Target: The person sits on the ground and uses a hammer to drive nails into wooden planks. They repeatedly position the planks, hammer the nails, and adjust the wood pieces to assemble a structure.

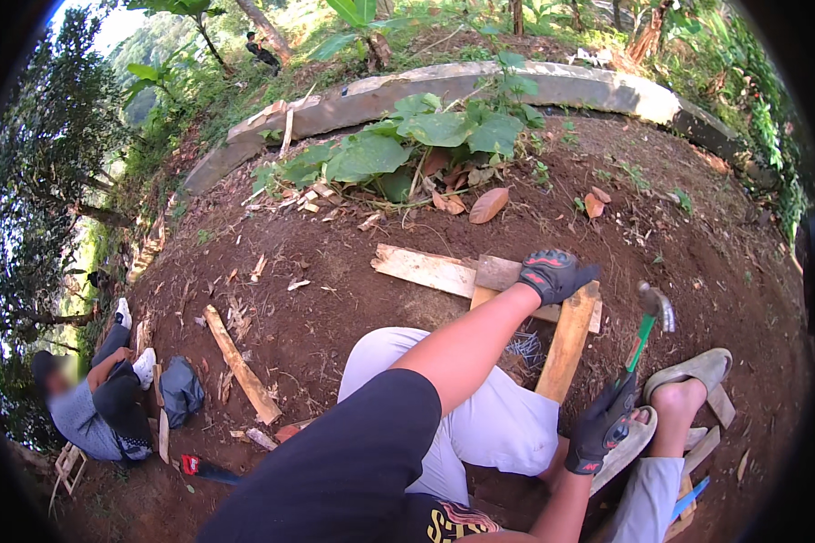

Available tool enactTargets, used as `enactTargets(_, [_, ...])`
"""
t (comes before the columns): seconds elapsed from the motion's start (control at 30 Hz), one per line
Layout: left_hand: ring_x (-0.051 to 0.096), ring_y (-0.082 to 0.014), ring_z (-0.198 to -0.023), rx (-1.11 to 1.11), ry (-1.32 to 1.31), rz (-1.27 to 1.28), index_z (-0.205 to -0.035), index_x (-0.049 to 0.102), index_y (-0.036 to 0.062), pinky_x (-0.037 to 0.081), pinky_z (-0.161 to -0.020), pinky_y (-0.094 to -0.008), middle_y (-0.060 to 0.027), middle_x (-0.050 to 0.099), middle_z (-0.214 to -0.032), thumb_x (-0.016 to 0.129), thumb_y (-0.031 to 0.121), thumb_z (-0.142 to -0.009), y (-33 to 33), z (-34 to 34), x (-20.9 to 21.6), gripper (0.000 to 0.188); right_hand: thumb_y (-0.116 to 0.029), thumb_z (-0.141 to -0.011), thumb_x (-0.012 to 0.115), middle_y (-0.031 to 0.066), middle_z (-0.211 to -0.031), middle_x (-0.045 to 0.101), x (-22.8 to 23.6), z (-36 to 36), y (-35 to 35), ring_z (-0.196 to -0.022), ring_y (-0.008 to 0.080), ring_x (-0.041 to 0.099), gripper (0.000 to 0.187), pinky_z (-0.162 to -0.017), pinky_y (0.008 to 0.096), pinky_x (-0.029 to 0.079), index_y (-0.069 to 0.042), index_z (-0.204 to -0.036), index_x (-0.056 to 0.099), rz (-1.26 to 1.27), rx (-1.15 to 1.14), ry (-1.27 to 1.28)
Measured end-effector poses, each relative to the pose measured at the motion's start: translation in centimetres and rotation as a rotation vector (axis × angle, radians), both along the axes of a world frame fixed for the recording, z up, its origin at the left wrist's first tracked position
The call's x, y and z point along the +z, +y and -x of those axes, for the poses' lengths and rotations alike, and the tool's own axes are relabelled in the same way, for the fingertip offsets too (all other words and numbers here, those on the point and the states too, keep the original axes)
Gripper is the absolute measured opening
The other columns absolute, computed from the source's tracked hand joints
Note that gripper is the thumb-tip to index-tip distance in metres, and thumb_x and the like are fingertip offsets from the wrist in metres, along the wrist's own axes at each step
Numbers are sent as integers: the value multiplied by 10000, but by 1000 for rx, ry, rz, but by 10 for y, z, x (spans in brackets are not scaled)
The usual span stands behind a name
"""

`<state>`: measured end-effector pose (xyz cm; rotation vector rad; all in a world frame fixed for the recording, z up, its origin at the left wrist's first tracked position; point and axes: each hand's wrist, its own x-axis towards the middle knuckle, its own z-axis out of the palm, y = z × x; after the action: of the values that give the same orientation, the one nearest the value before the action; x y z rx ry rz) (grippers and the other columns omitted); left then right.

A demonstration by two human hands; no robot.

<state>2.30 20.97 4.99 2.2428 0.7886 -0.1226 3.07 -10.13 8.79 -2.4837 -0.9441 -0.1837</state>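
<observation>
My left hand [552,275], in a dark glove with red marks, lies over the corner where several wooden boards cross. Its fingers are drawn together; whatever they pinch there is hidden. One yellowish board [568,348] runs from that corner toward my knee, and a paler plank [424,270] reaches out to the left. My gloved right hand [604,425] is closed round the green handle of a claw hammer [645,330], whose metal head points up and away, to the right of the boards. A small heap of nails [523,347] sits on the soil between the boards and my leg.
Sandals [691,375] are on my feet near wood offcuts [721,405]. A loose wood strip [242,364] lies left. Further left sits a person [95,407] beside a dark bag [181,391]. A leafy plant [426,145] grows before a low concrete wall [389,90].
</observation>
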Motion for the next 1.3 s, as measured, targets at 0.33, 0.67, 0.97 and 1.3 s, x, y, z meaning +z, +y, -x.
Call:
enactTargets(0.33, [675,-447,-1264,19,113,145,-1167,809,26,509,-1096,-515,-276,739,-1265,316,782,-1042,5,-9,31,911,-131,-1102,548,297,-1561,547,30,-3,-71,-1478,427,510,449,-1227,490,415,67,-1505,541,305,-116,-50])
enactTargets(0.67, [751,-448,-942,6,68,-151,-935,822,37,573,-878,-541,-245,774,-970,449,731,-1019,-2,-4,48,793,-143,-1056,613,207,-984,727,22,14,-50,-796,388,714,331,-697,504,548,-40,-1366,667,281,-186,-173])
enactTargets(0.97, [732,-441,-877,78,-247,-234,-938,771,38,553,-828,-532,-229,753,-878,487,573,-1092,32,18,115,626,-112,-1076,578,281,-1327,684,19,13,-55,-1042,418,726,358,-858,509,578,-6,-1414,628,371,-270,13])
enactTargets(1.3, [598,-270,-618,190,-1384,1115,-838,631,52,506,-611,-426,-111,603,-690,414,541,-1147,106,71,106,618,-165,-1092,566,226,-992,731,2,11,-54,-830,404,711,300,-723,528,538,-60,-1352,674,300,-253,-23])
